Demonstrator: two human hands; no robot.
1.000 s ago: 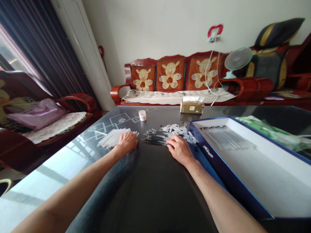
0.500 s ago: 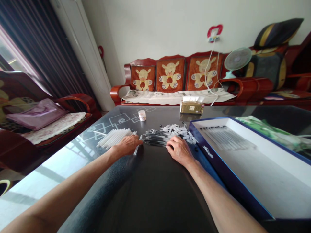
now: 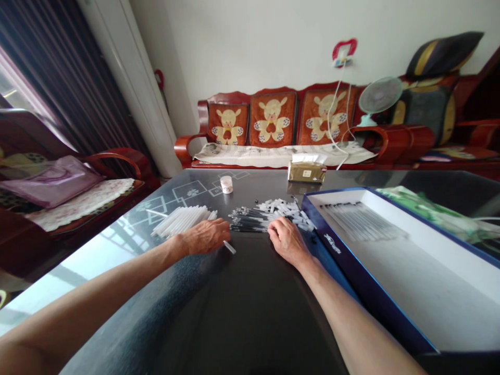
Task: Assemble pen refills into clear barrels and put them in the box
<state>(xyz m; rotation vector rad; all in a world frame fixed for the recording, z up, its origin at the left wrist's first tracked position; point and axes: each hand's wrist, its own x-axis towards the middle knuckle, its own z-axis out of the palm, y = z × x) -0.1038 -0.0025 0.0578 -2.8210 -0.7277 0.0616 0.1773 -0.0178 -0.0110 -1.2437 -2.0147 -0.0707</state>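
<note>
My left hand [image 3: 208, 236] is closed around a clear pen barrel [image 3: 229, 247], whose end pokes out below the fingers toward me. Just behind that hand lies a pile of white translucent pen barrels [image 3: 180, 220]. My right hand [image 3: 287, 238] rests with curled fingers at the right end of a bundle of dark pen refills [image 3: 247, 221]. Whatever its fingertips hold is hidden. Beyond it, a heap of white and clear pen caps [image 3: 285, 207] spreads beside the box.
A blue box with white inside [image 3: 422, 291] stands at right, with a row of clear pens [image 3: 361, 221] in it. A small white round tub [image 3: 226, 185] and a tissue pack [image 3: 307, 171] stand farther back on the dark table [image 3: 219, 323]. Green-white plastic [image 3: 437, 211] lies behind the box.
The pen barrel in my left hand has turned, its lower end swinging from pointing down-left to pointing down-right. My right hand has stayed almost in place by the refills.
</note>
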